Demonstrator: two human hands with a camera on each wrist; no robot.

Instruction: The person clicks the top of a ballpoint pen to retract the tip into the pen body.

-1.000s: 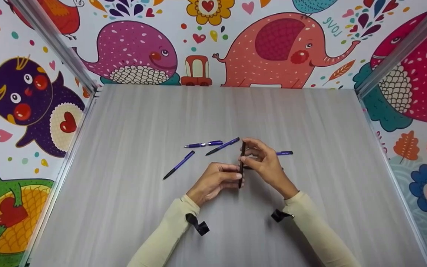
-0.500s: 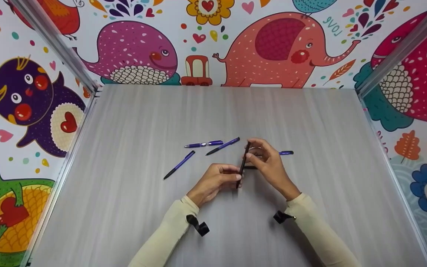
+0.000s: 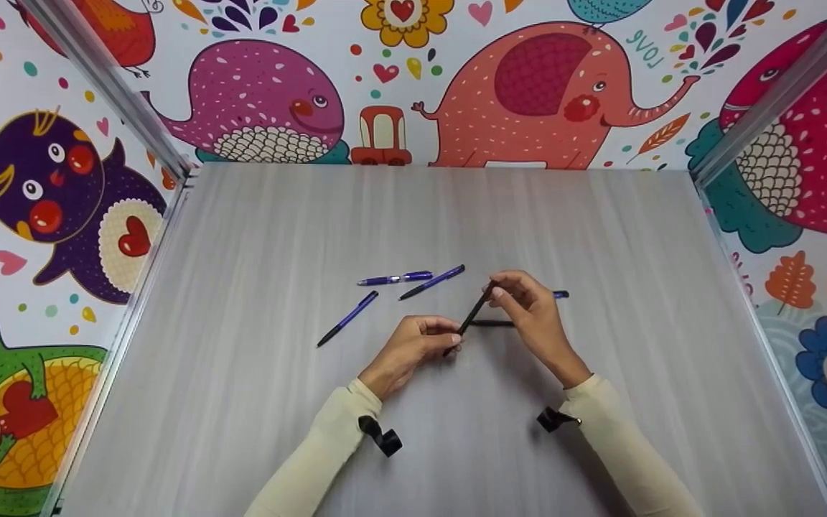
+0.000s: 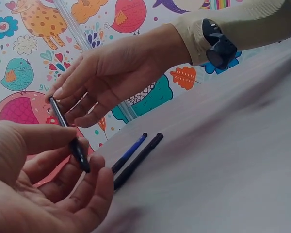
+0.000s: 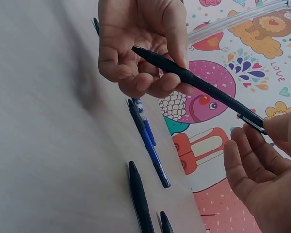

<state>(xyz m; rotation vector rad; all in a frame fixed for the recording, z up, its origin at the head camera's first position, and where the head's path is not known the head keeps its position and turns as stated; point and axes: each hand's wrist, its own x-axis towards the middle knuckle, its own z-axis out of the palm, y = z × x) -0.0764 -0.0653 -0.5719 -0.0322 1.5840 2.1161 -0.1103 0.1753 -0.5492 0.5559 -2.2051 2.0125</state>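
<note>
Black pen (image 3: 476, 310) held aloft and tilted near mid-frame: its tapered end is pinched by the left hand (image 3: 412, 353), its clip end by the right hand (image 3: 537, 317). Pen appears whole; no loose parts seen. On the tabletop (image 3: 277, 230), three blue pens (image 3: 347, 319) are scattered left of centre; a second black pen (image 3: 491, 324) and a partly hidden blue pen (image 3: 561, 294) lie by the right hand. Progress: lifting done, setting down not; work judged midway. Whether the five others were handled cannot be told.
</note>
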